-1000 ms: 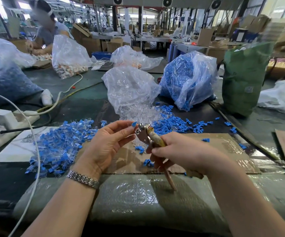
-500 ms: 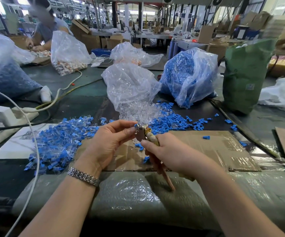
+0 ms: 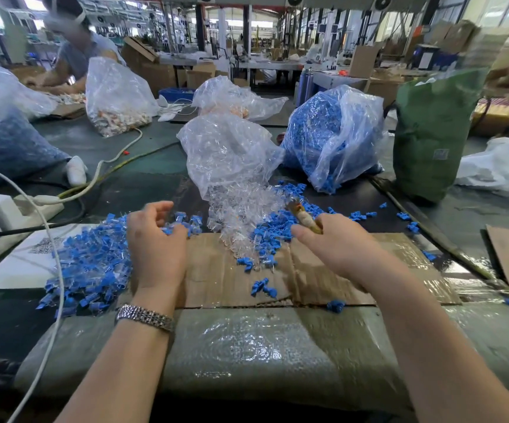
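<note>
The left hand [image 3: 155,248] rests loosely curled on the pile of blue plastic parts [image 3: 94,264]; I cannot tell whether it pinches one. Past the spilled clear parts [image 3: 241,209], the right hand [image 3: 338,245] grips the pliers [image 3: 303,216], raised just above the cardboard sheet [image 3: 216,276].

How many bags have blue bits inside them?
2. The right blue bag stands beyond the right hand, next to the green bag. The left blue bag sits far left, cut off by the frame. Others may be hidden.
</note>
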A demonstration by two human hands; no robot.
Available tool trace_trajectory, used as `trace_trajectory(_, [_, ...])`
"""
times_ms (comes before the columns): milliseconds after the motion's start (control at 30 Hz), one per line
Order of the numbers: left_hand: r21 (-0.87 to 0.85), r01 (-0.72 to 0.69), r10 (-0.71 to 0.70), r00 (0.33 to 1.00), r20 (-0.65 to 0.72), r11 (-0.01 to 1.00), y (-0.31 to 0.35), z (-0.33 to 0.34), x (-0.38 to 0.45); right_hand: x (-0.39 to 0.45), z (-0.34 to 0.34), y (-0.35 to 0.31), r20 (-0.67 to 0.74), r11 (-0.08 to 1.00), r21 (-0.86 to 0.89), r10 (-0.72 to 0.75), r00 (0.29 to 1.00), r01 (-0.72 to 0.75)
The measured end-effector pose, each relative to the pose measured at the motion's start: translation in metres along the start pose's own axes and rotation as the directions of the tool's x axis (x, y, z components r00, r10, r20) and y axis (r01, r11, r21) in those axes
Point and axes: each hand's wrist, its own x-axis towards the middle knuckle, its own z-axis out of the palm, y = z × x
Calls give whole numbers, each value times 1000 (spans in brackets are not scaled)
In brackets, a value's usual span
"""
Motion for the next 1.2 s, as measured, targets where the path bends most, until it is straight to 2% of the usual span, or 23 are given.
trace_trajectory(33, [53,-38,38,999,-13,998,1,1,-1,7,1,6,-57,994,-102,37,998,-43])
trace_trajectory(100, [45,-135,131,988,85,990,7,2,-6,18,10,18,-95,965,-239,90,991,-111])
trace_trajectory(167, [-9,-206,200,940,276,979,14,4,-14,22,20,26,-99,924,-352,120,988,-148])
trace_trajectory(233, [-47,-237,232,858,459,970,18,6,-21,22,29,28,-120,886,-435,119,986,-160])
trace_trajectory(300, [-55,-286,263,769,583,957,20,8,-25,21,34,26,-190,888,-437,68,979,-146])
trace_trajectory(367, [-39,-328,275,715,643,944,21,10,-28,19,37,20,-242,921,-390,-86,966,-16])
trace_trajectory(433, [-39,-352,288,692,662,935,20,12,-29,17,39,13,-165,935,-312,-225,960,166])
trace_trajectory(467, [-49,-365,302,678,671,930,20,14,-31,15,41,9,-92,937,-276,-246,965,213])
trace_trajectory(533, [-55,-420,341,646,683,906,20,16,-35,14,46,6,-11,939,-247,-251,968,240])
trace_trajectory(600, [-32,-485,371,622,689,874,19,20,-37,14,52,7,-40,944,-223,-258,965,243])
trace_trajectory(767, [26,-553,390,620,681,833,18,25,-37,14,60,9,-84,935,-209,-308,948,285])
trace_trajectory(967, [3,-486,354,642,680,874,20,26,-35,9,64,4,-82,911,-224,-372,925,347])
trace_trajectory(1067, [-33,-391,314,682,661,920,22,23,-34,6,67,5,-144,903,-83,-429,892,421])
trace_trajectory(1200, [-164,-168,235,724,649,972,24,14,-32,3,66,11,-238,836,330,-376,895,439])
